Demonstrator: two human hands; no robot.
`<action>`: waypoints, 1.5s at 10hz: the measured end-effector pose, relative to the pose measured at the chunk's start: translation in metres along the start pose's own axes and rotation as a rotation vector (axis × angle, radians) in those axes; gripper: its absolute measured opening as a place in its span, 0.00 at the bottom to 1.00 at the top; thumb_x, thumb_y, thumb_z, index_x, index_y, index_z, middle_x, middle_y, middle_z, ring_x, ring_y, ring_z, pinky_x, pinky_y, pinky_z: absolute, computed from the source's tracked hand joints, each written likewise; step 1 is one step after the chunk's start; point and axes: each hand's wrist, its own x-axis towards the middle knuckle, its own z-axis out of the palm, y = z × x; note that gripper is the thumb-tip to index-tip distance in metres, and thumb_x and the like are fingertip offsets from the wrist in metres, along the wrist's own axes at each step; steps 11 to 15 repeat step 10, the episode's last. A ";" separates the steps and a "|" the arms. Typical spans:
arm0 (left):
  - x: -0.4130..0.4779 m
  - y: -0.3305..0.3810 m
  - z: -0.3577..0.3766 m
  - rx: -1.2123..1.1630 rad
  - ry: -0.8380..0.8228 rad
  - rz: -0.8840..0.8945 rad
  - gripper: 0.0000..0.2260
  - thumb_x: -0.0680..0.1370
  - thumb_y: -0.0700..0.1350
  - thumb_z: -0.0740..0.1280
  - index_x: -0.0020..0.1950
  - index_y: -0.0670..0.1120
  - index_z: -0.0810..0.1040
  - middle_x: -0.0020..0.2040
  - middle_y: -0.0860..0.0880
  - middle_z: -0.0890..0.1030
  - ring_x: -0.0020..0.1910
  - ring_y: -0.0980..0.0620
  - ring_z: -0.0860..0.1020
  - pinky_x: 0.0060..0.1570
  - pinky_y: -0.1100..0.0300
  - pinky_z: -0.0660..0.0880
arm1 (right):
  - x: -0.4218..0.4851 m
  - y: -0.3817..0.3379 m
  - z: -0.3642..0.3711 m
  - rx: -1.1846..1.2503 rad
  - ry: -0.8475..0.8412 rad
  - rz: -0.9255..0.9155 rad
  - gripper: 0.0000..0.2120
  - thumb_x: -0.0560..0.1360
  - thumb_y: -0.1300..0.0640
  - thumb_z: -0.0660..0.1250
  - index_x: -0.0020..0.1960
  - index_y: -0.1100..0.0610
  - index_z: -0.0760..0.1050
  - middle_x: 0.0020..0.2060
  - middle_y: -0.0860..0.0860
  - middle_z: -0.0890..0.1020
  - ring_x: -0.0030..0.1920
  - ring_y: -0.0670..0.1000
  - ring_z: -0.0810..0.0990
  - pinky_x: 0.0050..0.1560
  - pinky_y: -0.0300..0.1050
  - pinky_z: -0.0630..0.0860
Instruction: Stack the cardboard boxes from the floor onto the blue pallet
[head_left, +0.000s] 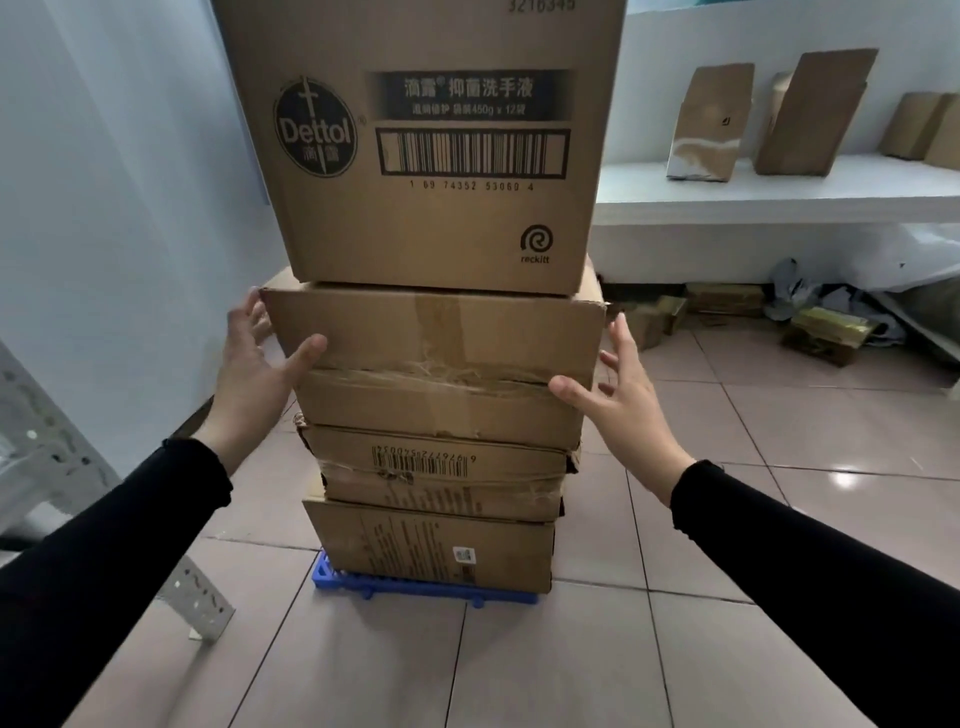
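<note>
Four cardboard boxes stand in one column on the blue pallet (332, 571), and from the head camera I take that pallet as my landmark. Directly on it sits the lowest box (431, 545). Above that lies a flatter box with a barcode (441, 467), then the taped box (441, 364), and highest above the pallet the Dettol box (431, 156), whose top runs out of frame.

Each box lies flat with its long axis running left to right across my view, a broad side facing me. The Dettol print reads upright; the barcode lower down reads upside down.

My left hand (254, 364) is spread wide on the taped box's left corner, thumb on its front face. My right hand (623, 384) is spread just beside its right edge, and I cannot tell whether it touches. Neither holds anything.

I judge this to be the squaring-up step. More boxes (826, 335) lie on the floor, well away from the pallet on the right. Fetching one would call for a high, careful lift onto an already tall column.
</note>
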 end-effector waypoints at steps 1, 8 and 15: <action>-0.023 -0.042 0.004 0.096 -0.095 -0.164 0.45 0.71 0.64 0.74 0.81 0.54 0.57 0.80 0.50 0.64 0.78 0.50 0.64 0.74 0.48 0.62 | -0.022 0.039 0.016 -0.003 -0.082 0.134 0.60 0.63 0.29 0.73 0.85 0.47 0.48 0.82 0.47 0.61 0.80 0.48 0.62 0.78 0.56 0.64; -0.045 -0.089 0.035 -0.016 -0.068 -0.185 0.16 0.78 0.45 0.73 0.65 0.54 0.77 0.61 0.54 0.83 0.61 0.53 0.80 0.63 0.56 0.75 | -0.017 0.091 0.057 0.029 0.022 0.141 0.35 0.73 0.30 0.67 0.77 0.39 0.67 0.66 0.49 0.79 0.70 0.53 0.75 0.68 0.55 0.76; -0.049 -0.092 0.037 -0.075 -0.026 -0.207 0.26 0.78 0.48 0.73 0.75 0.52 0.70 0.68 0.53 0.79 0.64 0.55 0.78 0.63 0.60 0.74 | -0.016 0.102 0.049 -0.005 -0.005 0.097 0.47 0.69 0.29 0.70 0.83 0.43 0.59 0.82 0.42 0.59 0.81 0.47 0.57 0.79 0.58 0.62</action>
